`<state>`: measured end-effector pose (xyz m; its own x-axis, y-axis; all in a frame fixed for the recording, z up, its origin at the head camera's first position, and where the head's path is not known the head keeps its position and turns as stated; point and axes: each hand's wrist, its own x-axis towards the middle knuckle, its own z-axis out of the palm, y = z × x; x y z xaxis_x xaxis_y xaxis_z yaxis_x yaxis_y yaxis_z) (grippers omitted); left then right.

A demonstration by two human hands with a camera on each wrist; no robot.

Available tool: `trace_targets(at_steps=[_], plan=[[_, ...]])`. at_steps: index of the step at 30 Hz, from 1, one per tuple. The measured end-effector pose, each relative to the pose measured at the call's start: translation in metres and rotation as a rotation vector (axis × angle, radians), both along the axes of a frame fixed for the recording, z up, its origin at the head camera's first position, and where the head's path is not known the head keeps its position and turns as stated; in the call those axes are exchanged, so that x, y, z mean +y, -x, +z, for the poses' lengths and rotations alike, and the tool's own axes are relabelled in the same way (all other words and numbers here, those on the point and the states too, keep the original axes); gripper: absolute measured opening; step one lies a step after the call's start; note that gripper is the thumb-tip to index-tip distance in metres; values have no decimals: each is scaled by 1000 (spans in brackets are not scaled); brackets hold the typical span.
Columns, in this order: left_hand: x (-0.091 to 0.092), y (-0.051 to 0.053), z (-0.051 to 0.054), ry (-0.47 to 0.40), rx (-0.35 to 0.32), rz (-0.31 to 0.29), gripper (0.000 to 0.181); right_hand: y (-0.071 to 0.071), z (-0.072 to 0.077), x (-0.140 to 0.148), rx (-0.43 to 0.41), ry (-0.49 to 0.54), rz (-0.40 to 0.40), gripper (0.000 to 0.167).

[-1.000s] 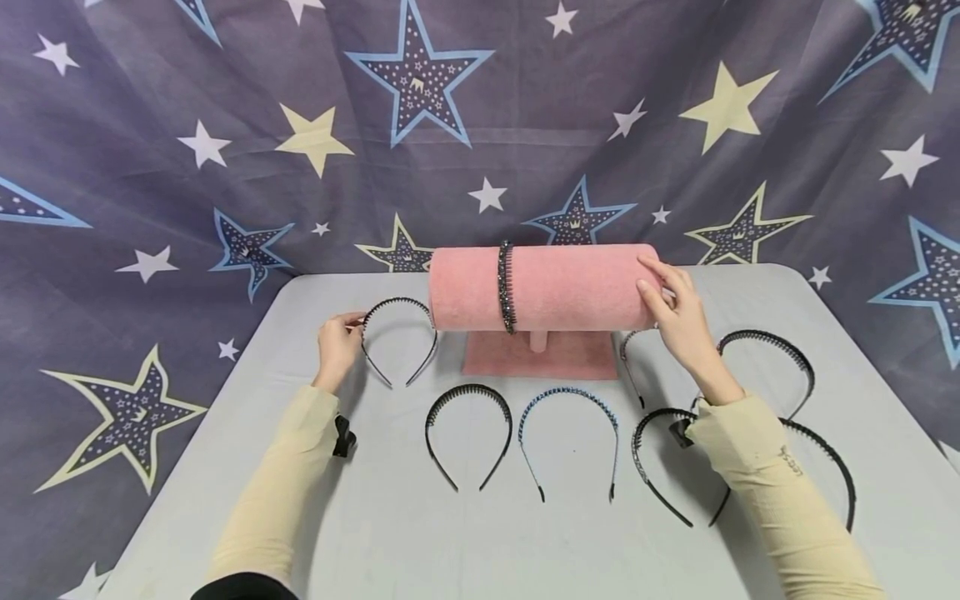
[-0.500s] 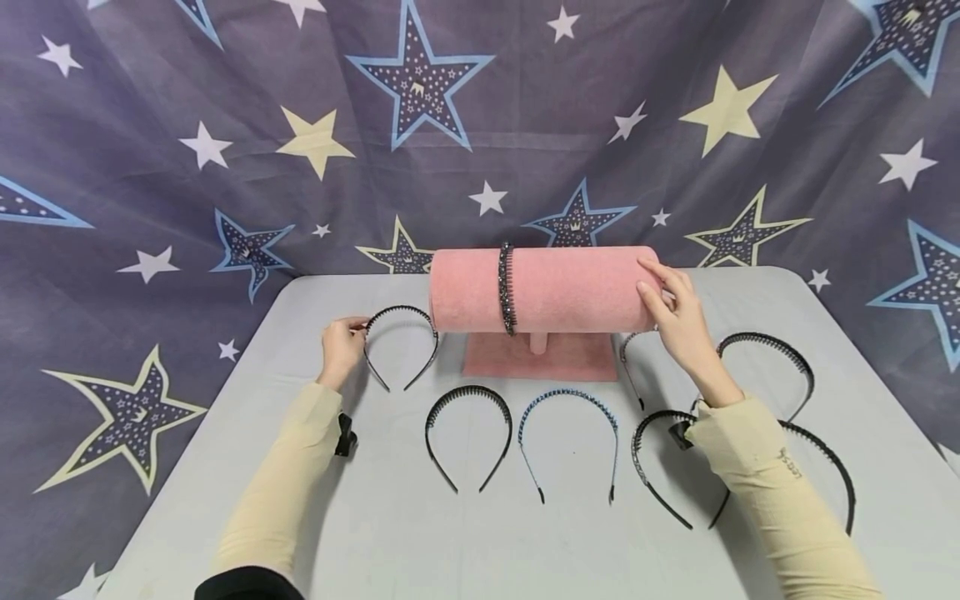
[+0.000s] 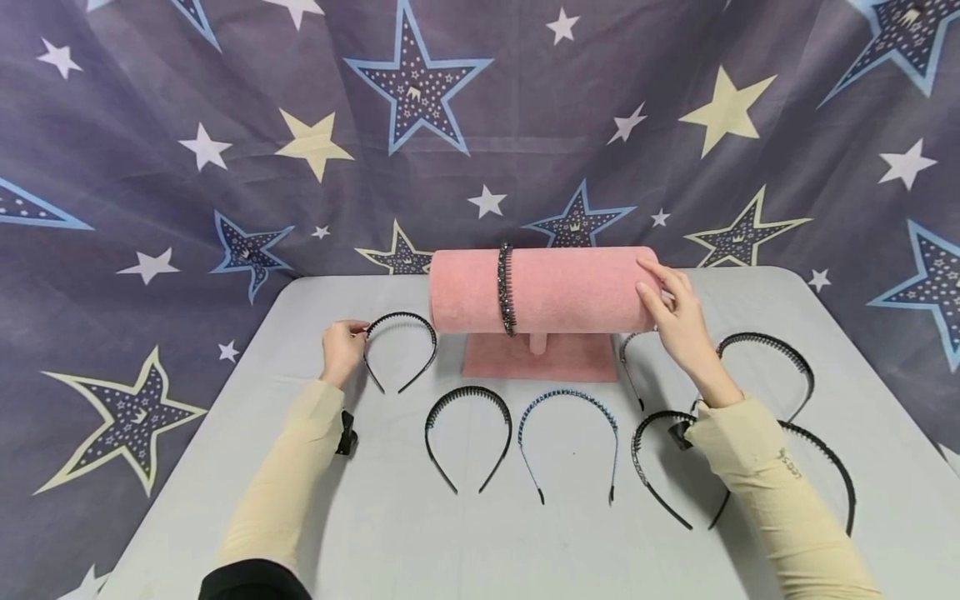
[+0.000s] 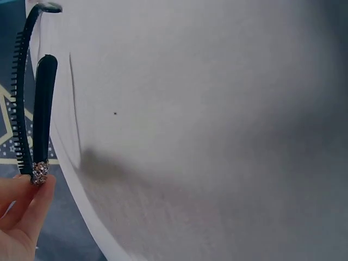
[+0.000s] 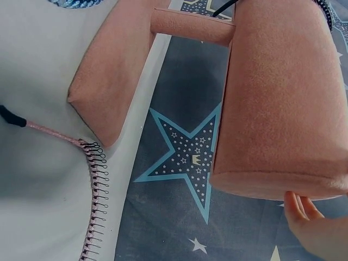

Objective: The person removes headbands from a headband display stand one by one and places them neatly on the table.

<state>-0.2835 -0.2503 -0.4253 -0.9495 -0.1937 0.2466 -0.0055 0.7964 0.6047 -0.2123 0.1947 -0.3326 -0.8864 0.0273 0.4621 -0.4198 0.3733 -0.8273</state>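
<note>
On the left side of the table, my left hand [image 3: 343, 352] pinches a thin black toothed headband [image 3: 402, 315] by one side, between thumb and fingers. In the left wrist view, a sparkly patch on the headband [image 4: 40, 173] sits right at the fingertips. My right hand [image 3: 681, 321] grips the right end of a pink padded headband stand [image 3: 577, 287], its thumb on the front of the roll. The right wrist view has only some fingers of this hand, against the roll's end. A black beaded headband [image 3: 507, 292] circles the roll left of its middle.
In front of the stand lie a black headband [image 3: 468, 389] and a blue one [image 3: 567, 392]. Further black headbands [image 3: 780, 342] lie to the right, partly under the right arm. A pink toothed headband [image 5: 92, 190] is beside the stand's base. A starry cloth hangs behind.
The headband in my left hand has tilted, its top coming lower and its two ends shifting slightly left. My right hand and the stand stay where they were.
</note>
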Motion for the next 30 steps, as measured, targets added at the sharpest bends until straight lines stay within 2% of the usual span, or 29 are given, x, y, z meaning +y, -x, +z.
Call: trace_targets(at_steps=[5,13,18,24,30], plan=[[1,1,-1,20,4,-3,23,0,1,0,0,-2,-3,36],[0,3,-6,19,-37,14,23,0,-1,0,11,0,0,36],[2,-1,-4,31,-15,12,24,1,-1,0,14,6,9,36],[10,-9,1,-29,4,31,27,0,0,0,7,5,10,36],[17,-16,6,-92,32,22,28,0,-1,0,4,8,6,36]])
